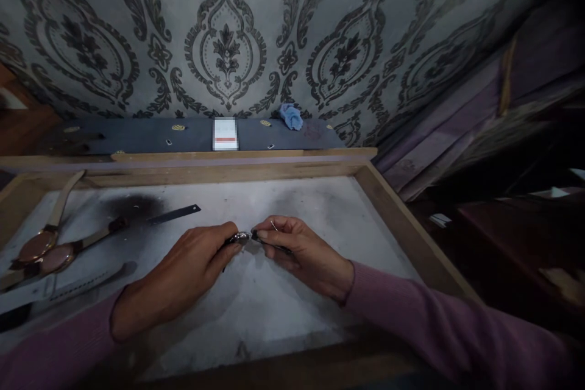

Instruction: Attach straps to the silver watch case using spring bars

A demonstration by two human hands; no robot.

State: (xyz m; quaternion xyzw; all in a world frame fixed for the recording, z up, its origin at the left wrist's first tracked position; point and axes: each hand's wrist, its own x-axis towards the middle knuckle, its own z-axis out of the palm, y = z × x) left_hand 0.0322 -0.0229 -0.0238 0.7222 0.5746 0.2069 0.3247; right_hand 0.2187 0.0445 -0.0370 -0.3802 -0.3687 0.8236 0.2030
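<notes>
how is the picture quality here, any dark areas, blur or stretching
Head view: dim overall, right side sinking to near black; head view: motifs on the patterned wallpaper lean and stretch toward the sides; head view: the white item is pixelated; head view: the metal piece in the left hand shows little detail.

no readable text, white rectangular item point(225, 134) with a red stripe blurred into blocks, two round brownish watch dials point(36, 247) too dim for numbers
</notes>
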